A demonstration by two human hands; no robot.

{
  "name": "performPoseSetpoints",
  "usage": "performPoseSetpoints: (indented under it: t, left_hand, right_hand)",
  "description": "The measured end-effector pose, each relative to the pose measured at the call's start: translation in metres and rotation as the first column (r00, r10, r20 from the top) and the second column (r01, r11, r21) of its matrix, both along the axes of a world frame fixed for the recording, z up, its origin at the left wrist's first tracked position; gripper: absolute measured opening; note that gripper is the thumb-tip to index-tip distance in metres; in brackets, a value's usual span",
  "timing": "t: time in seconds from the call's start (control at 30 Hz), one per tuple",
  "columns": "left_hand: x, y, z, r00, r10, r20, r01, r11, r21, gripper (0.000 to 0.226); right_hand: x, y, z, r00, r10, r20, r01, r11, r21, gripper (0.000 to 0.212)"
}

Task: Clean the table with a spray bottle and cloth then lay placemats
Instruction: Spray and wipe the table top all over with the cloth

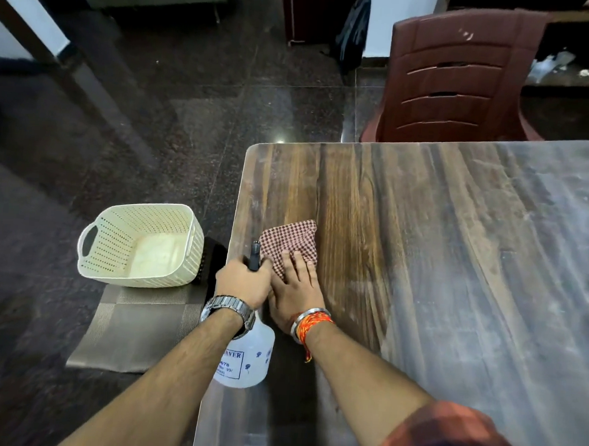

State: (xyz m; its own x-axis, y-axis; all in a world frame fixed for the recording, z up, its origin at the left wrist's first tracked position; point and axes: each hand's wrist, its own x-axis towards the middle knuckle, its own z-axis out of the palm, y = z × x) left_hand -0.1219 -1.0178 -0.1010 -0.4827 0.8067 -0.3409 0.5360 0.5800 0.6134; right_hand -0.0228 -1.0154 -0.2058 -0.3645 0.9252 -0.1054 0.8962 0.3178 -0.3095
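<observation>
A white spray bottle (248,358) with a black nozzle stands at the near left edge of the wooden table (439,249). My left hand (243,281) is closed around its head. Just right of it, my right hand (296,288) lies flat with fingers spread on a red-and-white checked cloth (287,238), pressing it onto the tabletop near the left edge. Grey-brown woven placemats (134,330) lie on the floor left of the table.
A cream perforated plastic basket (140,244) stands on the dark floor beside the table, resting partly on the placemats, with a black object behind it. A maroon plastic chair (457,77) stands at the table's far side. The right part of the tabletop looks dusty.
</observation>
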Motion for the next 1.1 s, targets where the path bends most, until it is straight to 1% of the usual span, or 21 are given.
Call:
performPoseSetpoints:
  t: [0.07, 0.13, 0.23, 0.4, 0.43, 0.5, 0.57, 0.77, 0.87, 1.0, 1.1]
  left_hand:
    - [-0.009, 0.013, -0.001, 1.0, 0.008, -0.011, -0.008, 1.0, 0.016, 0.031]
    - [-0.019, 0.026, -0.001, 0.999, 0.027, -0.025, -0.026, 0.999, 0.026, 0.028]
    - [-0.032, 0.044, 0.002, 0.997, 0.045, -0.063, -0.041, 0.998, 0.054, 0.029]
    - [-0.048, 0.075, -0.001, 0.997, 0.052, -0.051, -0.047, 0.995, 0.093, 0.033]
    - [-0.051, 0.082, -0.003, 0.998, 0.048, -0.047, -0.043, 0.994, 0.097, 0.034]
    - [-0.055, 0.094, -0.007, 0.998, 0.031, -0.049, -0.027, 0.996, 0.089, 0.035]
    - [-0.059, 0.106, -0.011, 0.998, 0.012, -0.054, -0.007, 0.997, 0.075, 0.034]
    - [-0.063, 0.133, -0.017, 0.998, -0.027, -0.048, 0.03, 0.998, 0.046, 0.031]
    - [-0.058, 0.137, -0.015, 0.999, -0.033, -0.042, 0.035, 0.998, 0.045, 0.029]
    - [-0.044, 0.136, -0.012, 0.99, -0.12, -0.073, 0.122, 0.992, 0.021, 0.025]
    - [-0.037, 0.136, -0.013, 0.99, -0.124, -0.062, 0.126, 0.992, 0.018, 0.021]
  right_hand:
    - [-0.012, 0.016, -0.002, 1.0, 0.021, 0.004, -0.021, 1.0, 0.021, 0.062]
    - [-0.025, 0.036, -0.004, 0.999, 0.039, 0.006, -0.04, 0.999, 0.009, 0.058]
    - [-0.043, 0.071, -0.006, 0.999, 0.051, -0.004, -0.051, 0.999, 0.02, 0.055]
    - [-0.07, 0.127, -0.004, 0.998, 0.042, -0.037, -0.04, 0.999, 0.037, 0.072]
    - [-0.075, 0.139, -0.005, 0.998, 0.028, -0.059, -0.026, 0.999, 0.033, 0.071]
    - [-0.085, 0.165, -0.01, 0.997, -0.013, -0.073, 0.015, 0.999, 0.036, 0.057]
    - [-0.094, 0.189, -0.018, 0.995, -0.058, -0.079, 0.062, 0.997, 0.043, 0.053]
    - [-0.101, 0.252, -0.022, 0.98, -0.174, -0.094, 0.181, 0.981, 0.068, 0.052]
    - [-0.095, 0.278, -0.022, 0.973, -0.218, -0.072, 0.223, 0.972, 0.073, 0.054]
    - [-0.069, 0.291, -0.02, 0.948, -0.31, -0.073, 0.314, 0.947, 0.06, 0.057]
    - [-0.029, 0.292, -0.019, 0.912, -0.404, -0.068, 0.407, 0.912, 0.048, 0.057]
